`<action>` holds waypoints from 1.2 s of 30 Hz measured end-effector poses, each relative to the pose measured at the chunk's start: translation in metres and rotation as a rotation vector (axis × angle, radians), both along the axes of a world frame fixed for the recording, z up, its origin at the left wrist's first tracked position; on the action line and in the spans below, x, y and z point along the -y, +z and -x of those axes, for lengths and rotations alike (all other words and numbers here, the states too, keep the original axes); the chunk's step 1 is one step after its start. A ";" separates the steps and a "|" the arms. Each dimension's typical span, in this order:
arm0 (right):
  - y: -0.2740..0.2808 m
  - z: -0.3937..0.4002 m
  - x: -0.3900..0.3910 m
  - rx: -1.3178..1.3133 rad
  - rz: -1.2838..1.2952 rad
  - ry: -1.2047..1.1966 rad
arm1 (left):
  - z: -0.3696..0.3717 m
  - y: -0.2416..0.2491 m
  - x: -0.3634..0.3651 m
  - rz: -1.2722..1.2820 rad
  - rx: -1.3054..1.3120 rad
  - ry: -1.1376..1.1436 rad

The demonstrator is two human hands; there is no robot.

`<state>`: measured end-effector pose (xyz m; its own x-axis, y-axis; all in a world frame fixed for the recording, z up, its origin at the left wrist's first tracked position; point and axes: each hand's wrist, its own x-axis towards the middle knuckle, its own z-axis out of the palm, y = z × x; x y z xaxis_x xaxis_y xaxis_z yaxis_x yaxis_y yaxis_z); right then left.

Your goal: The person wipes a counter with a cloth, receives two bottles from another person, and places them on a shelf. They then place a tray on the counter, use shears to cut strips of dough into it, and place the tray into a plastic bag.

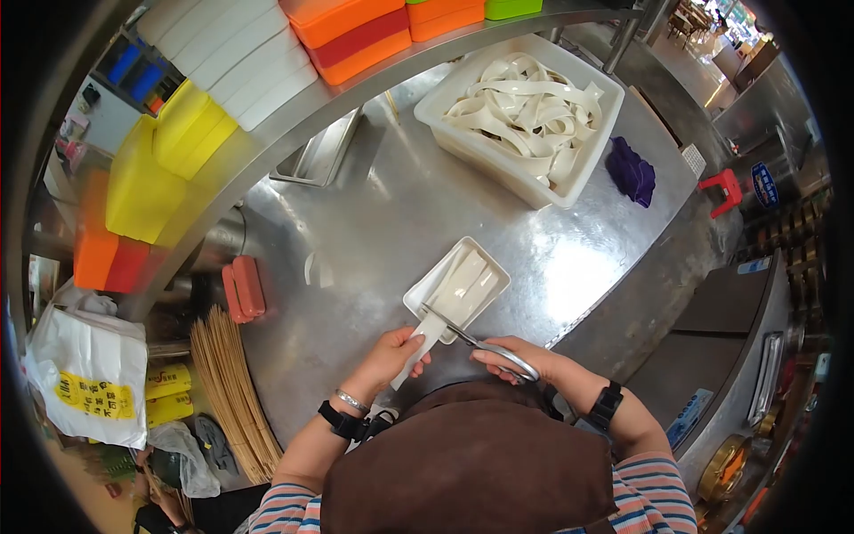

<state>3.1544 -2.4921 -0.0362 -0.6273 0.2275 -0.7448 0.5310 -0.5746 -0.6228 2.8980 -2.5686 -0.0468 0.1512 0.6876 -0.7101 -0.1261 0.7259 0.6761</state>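
My left hand point(397, 354) pinches a broad, flat white strip point(423, 342) with a smooth, glossy look. The strip slants from below my fingers up to the small white tray point(504, 287), where more flat white pieces point(470, 277) lie. My right hand point(505, 358) is wrapped round the grey handles of a pair of scissors point(480, 343). Its blades point up and left, across the strip at the tray's near edge.
A large white tub point(427, 114) full of similar coiled strips stands at the back, with a purple cloth point(631, 172) to its right. Bundled thin sticks point(227, 392) and red-orange boxes point(243, 289) are at left. A shelf point(342, 96) with stacked coloured containers overhangs the metal table point(374, 240).
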 end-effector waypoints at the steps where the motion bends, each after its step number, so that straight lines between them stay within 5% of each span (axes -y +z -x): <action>1: -0.002 0.001 0.001 0.009 -0.010 0.023 | 0.000 -0.001 0.001 0.014 -0.008 0.007; 8: 0.008 -0.028 0.007 -0.102 -0.178 0.010 | 0.017 0.015 0.000 -0.003 -0.085 -0.050; 12: 0.017 -0.050 0.021 -0.046 -0.322 -0.316 | 0.010 0.023 -0.038 -0.338 -0.281 -0.111; 14: 0.016 -0.057 0.024 -0.004 -0.312 -0.394 | -0.005 0.019 -0.068 -0.638 -0.655 -0.379; 18: 0.017 -0.071 0.029 -0.041 -0.325 -0.551 | -0.027 -0.002 -0.096 -0.658 -0.773 -0.525; 21: 0.010 -0.082 0.028 0.011 -0.428 -0.591 | -0.025 0.002 -0.080 -1.008 -0.958 -0.213; 25: -0.010 -0.097 0.009 0.277 -0.957 -0.441 | 0.002 0.003 -0.033 -0.597 -0.755 -0.088; 26: -0.018 -0.103 -0.002 0.407 -1.189 -0.240 | 0.010 0.004 -0.016 -0.589 -0.740 -0.077; 28: -0.036 -0.103 -0.025 0.408 -1.260 -0.236 | 0.029 0.002 0.014 -0.653 -0.747 0.026; 31: -0.051 -0.087 -0.070 0.292 -1.540 -0.066 | 0.064 0.045 0.043 -0.621 -0.844 0.220; 32: -0.037 -0.075 -0.082 0.373 -1.333 -0.004 | 0.073 0.054 0.051 -0.629 -0.887 0.260; 36: -0.035 -0.057 -0.101 0.364 -1.651 0.253 | 0.114 0.122 0.070 -0.735 -1.122 0.554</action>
<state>3.2111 -2.3912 -0.0713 -0.6299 0.7744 0.0593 0.7392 0.6212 -0.2602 2.7837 -2.6386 0.0752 -0.6376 0.7257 0.2583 0.5655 0.2134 0.7967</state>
